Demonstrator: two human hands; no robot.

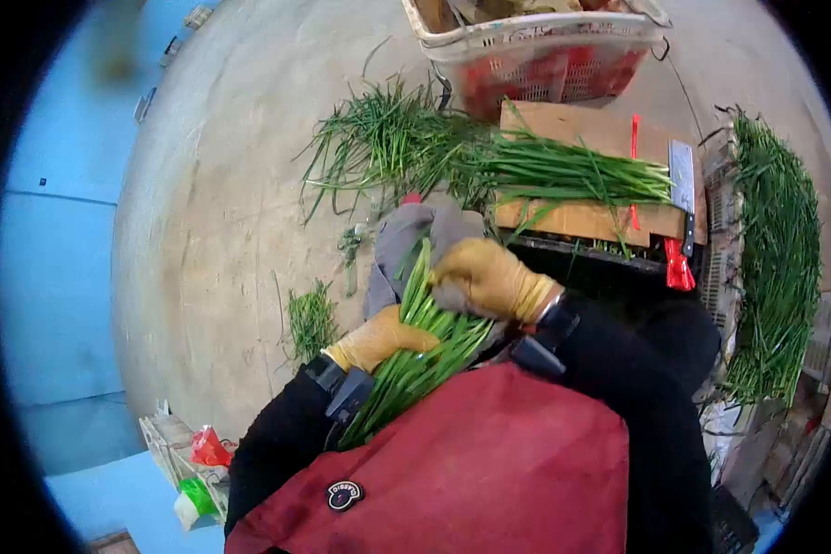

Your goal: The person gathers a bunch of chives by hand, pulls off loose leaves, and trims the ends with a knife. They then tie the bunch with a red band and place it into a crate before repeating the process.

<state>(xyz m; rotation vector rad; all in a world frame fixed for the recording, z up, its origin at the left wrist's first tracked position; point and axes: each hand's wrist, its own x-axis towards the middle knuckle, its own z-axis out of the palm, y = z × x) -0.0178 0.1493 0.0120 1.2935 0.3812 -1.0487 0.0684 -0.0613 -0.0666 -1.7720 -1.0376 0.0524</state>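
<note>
Both of my hands wear yellow gloves. My left hand is closed round a bunch of long green stalks lying over my lap, above the red apron. At the pale upper ends of that bunch is my right hand, its fingers curled together; what they pinch, if anything, is too small to make out. Further off to the right, another bundle of stalks rests on a cardboard sheet, beside a cleaver with a black handle.
Loose greens lie on the floor ahead, with a small pile at the left. A white and red basket stands at the top. On the right is a crate beside packed greens. Red ties hang by the cardboard.
</note>
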